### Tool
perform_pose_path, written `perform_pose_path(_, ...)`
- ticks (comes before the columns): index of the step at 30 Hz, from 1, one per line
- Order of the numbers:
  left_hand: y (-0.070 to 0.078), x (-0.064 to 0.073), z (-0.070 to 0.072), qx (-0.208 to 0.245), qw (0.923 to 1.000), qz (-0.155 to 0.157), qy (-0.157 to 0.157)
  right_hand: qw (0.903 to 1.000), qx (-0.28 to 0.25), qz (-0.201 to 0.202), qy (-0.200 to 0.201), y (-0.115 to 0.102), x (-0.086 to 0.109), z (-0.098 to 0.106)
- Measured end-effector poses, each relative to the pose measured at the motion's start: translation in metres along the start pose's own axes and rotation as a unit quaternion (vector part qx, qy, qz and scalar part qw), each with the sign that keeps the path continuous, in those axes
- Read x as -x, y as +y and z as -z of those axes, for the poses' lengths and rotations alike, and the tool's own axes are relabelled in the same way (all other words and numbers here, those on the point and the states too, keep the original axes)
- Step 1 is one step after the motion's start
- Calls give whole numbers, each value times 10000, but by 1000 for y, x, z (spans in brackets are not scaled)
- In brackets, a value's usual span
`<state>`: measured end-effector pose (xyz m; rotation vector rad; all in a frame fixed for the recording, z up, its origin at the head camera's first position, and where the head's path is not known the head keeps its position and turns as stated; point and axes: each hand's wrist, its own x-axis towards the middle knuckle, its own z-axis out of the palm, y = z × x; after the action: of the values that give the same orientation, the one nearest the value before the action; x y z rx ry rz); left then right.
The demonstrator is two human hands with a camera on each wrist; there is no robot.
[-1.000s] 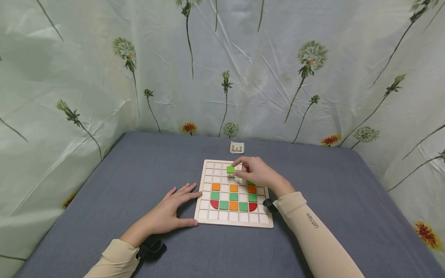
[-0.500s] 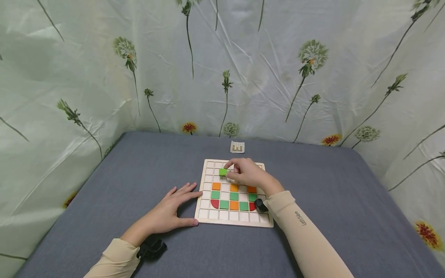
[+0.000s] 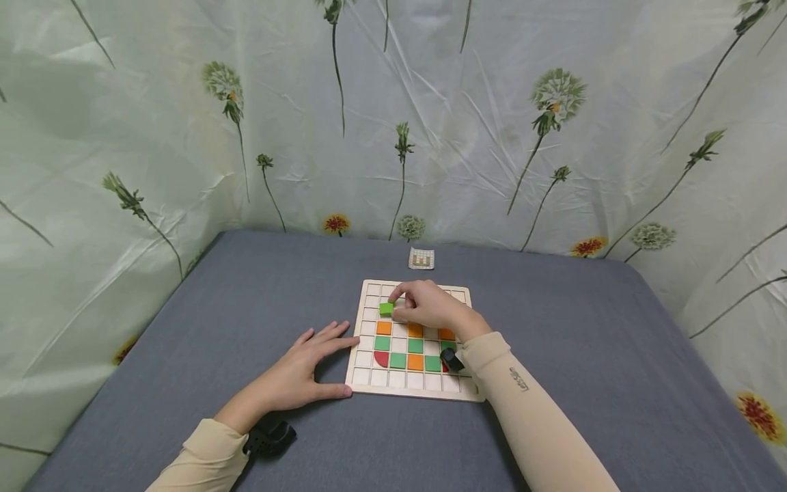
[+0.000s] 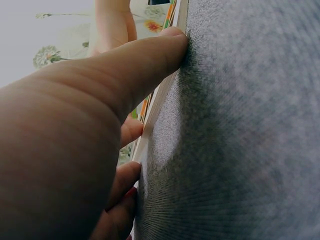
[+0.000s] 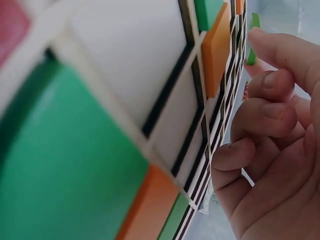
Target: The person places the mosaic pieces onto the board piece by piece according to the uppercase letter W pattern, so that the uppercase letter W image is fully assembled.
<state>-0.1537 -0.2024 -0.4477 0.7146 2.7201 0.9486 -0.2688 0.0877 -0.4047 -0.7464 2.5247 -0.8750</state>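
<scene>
A light green square tile (image 3: 386, 309) is pinched between the thumb and index finger of my right hand (image 3: 430, 304), over the upper left of a wooden grid board (image 3: 418, 393). The right wrist view shows the tile (image 5: 254, 55) edge-on at the fingertips, the other fingers curled. My left hand (image 3: 301, 369) lies spread at the board's left side, with thumb and a fingertip touching its edge. Orange tiles (image 3: 384, 329), green tiles (image 3: 382, 344) and a red rounded tile (image 3: 382, 359) sit in the grid. My right hand and wrist hide part of the board.
A small printed card (image 3: 421, 259) lies on the grey cloth-covered table (image 3: 295, 273) behind the board. A curtain with dandelion prints (image 3: 467, 137) stands around the table's far side. Black wrist cameras (image 3: 270, 437) sit on both wrists.
My right hand has moved left across the upper board, carrying the light green tile from near its middle toward the left columns. The left hand has stayed put.
</scene>
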Motion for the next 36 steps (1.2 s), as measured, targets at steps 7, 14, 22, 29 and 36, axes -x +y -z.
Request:
perform_pose_path(7,0,1,0,28,10000,-36,26,9998,122,-24,-166,-1,-2,-1)
perform_pose_path(14,0,2,-1,58,10000,-61,42,9994,203,-59,-262,-2,-4,-2)
perform_pose_path(22,1,2,-1,73,10000,-24,21,9994,200,-62,-275,-2,-3,-2)
perform_pose_path(29,1,0,-2,131,9999,-40,5,9994,240,-121,-231,1,3,5)
perform_pose_path(36,-5,6,7,180,9996,21,197,9994,276,-52,193,8,26,25)
